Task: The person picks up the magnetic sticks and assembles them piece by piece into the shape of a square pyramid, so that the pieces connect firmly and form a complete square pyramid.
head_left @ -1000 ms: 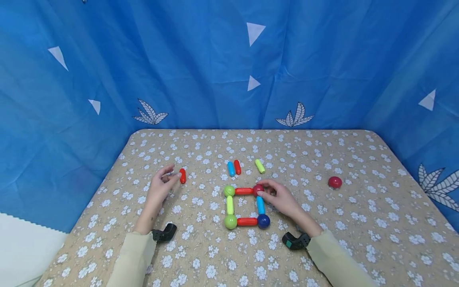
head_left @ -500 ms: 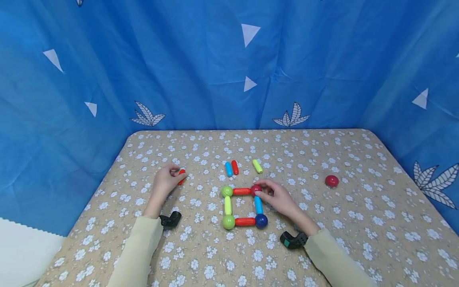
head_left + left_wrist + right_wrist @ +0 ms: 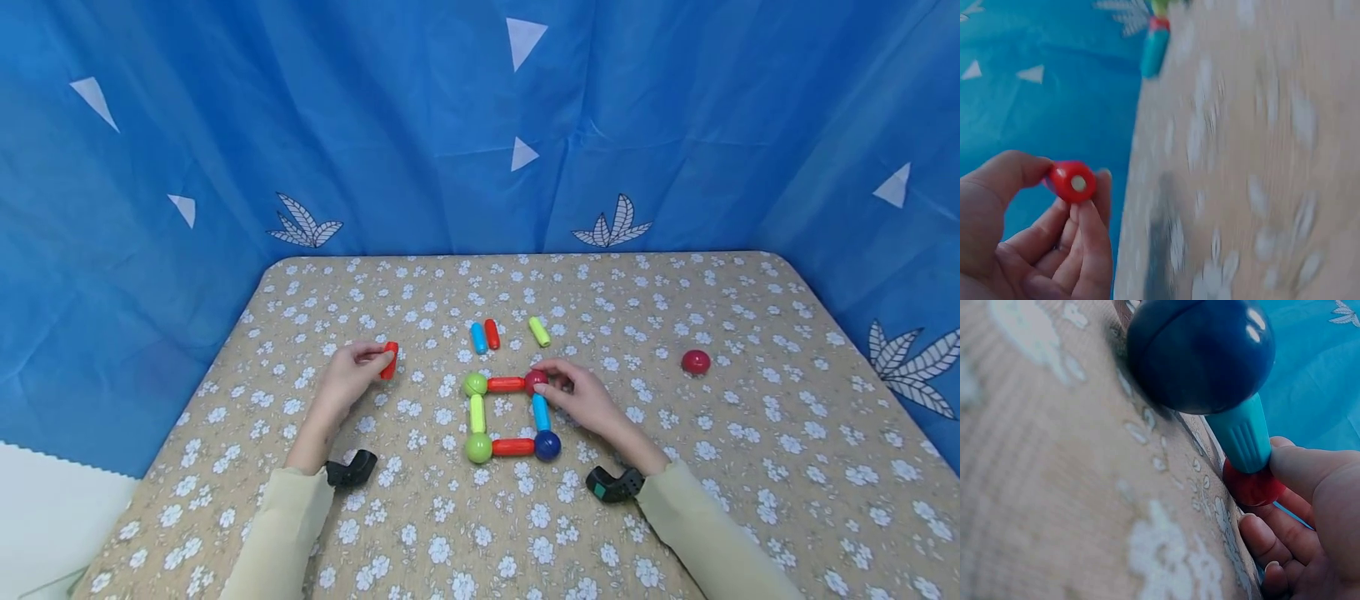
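Pinching red rod (image 3: 1071,172) (left hand (image 3: 347,379)), red ball (image 3: 534,379) at far-right frame (image 3: 513,447) corner (right hand (image 3: 588,404)). Likely fetching parts; next, probably carry rod over.

no text, label, brand, number or sign can be read in any view. on the black wrist device (image 3: 617,487), near the dark blue ball (image 3: 547,446) and to its lower right in the head view, a green patch (image 3: 599,492) is too small to tell if it bears print.

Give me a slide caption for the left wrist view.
A left hand pinches a short red plastic-looking rod, its pale-centred end toward the camera, with a blue fabric curtain behind.
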Demonstrator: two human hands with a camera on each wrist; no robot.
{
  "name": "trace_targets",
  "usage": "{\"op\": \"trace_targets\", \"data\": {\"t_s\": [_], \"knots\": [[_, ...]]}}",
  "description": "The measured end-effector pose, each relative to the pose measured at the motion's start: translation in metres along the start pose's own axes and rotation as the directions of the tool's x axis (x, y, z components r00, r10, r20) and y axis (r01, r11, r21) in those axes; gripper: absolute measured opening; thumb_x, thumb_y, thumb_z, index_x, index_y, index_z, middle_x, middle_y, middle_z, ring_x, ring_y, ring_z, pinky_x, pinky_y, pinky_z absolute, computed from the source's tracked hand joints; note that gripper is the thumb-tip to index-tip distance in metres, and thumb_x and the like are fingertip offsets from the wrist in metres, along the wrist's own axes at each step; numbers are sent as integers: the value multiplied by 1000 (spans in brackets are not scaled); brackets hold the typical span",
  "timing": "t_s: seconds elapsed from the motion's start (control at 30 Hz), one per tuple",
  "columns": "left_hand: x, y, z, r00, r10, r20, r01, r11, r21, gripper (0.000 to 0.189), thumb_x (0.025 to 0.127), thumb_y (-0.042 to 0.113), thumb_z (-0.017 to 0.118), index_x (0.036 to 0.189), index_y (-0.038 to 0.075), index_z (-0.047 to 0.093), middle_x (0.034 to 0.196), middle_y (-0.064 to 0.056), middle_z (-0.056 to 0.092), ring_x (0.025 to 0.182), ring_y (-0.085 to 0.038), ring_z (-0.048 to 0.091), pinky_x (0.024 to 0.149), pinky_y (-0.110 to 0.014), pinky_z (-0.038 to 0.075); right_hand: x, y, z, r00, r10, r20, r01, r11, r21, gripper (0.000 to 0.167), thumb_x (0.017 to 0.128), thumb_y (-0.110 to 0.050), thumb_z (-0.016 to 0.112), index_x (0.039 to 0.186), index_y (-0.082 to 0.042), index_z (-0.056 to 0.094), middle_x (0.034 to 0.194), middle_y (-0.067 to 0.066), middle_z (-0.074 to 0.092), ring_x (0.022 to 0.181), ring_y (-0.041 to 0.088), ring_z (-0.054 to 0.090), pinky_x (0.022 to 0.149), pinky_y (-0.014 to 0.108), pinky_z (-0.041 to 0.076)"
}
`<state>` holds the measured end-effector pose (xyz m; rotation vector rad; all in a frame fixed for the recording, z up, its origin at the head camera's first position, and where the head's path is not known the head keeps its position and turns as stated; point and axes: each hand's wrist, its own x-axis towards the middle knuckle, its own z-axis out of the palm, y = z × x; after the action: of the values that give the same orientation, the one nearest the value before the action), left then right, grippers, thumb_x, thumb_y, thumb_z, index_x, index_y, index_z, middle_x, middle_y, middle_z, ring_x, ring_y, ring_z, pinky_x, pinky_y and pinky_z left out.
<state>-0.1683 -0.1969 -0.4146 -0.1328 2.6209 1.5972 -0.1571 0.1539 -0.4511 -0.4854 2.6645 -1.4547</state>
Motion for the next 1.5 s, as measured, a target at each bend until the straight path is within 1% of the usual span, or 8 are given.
{"op": "trace_targets", "data": {"t_s": [0.1,0.2,0.33,0.4,0.63,0.93,1.2,1.5], "knots": [[-9,7,8,995,-20,100,42,973,-225,37,92,10,58,121,-11,51,103,-14,62,81,-10,61,72,-25,51,0,0,-1,1000,10,2,-10,1000,-8,29,89,-19,66,117,-9,61,91,2,59,73,19,49,57,29,40],[-21,15,19,980,2,200,79,915,-396,37,91,5,58,123,-11,47,107,-16,63,85,-11,63,78,-28,51,-1,0,-1,1000,31,5,-31,999,-14,29,90,-19,65,117,-10,61,92,2,59,74,19,49,58,29,41],[-36,23,40,949,58,310,129,825,-550,40,90,1,58,125,-12,44,114,-23,60,91,-17,64,83,-31,50,-1,0,-1,999,41,7,-40,999,-14,29,90,-18,65,118,-10,61,93,2,58,76,19,49,59,30,41],[-42,26,50,931,93,352,138,804,-579,42,90,0,58,127,-13,42,116,-26,57,93,-19,63,84,-33,49,-1,0,-1,999,40,6,-40,999,-12,30,90,-19,65,118,-10,61,92,2,58,75,20,49,58,30,41],[-53,24,72,915,118,385,120,833,-539,41,88,5,63,123,-9,50,112,-17,62,93,-18,62,84,-31,49,1,0,-1,999,33,10,-33,999,-12,29,90,-20,65,118,-10,60,90,2,58,73,20,48,57,29,40],[-56,18,83,883,202,424,76,829,-554,41,88,4,63,124,-11,49,113,-21,60,99,-20,61,87,-32,47,-1,-3,-2,1000,14,8,-14,1000,-7,29,90,-17,65,118,-9,60,94,2,60,75,19,48,58,29,40],[-58,19,86,893,168,418,71,864,-498,38,87,4,64,122,-8,53,113,-18,61,101,-23,60,89,-32,46,-1,-4,-3,1000,23,20,-23,1000,-1,30,91,-16,63,120,-10,59,97,3,59,78,20,49,61,30,42],[-58,16,88,872,212,441,11,892,-451,34,86,3,65,118,-8,56,112,-18,62,102,-26,60,89,-33,46,0,-4,-2,999,33,19,-34,999,12,30,90,-20,65,118,-10,61,94,2,59,76,20,48,58,29,40]]}}
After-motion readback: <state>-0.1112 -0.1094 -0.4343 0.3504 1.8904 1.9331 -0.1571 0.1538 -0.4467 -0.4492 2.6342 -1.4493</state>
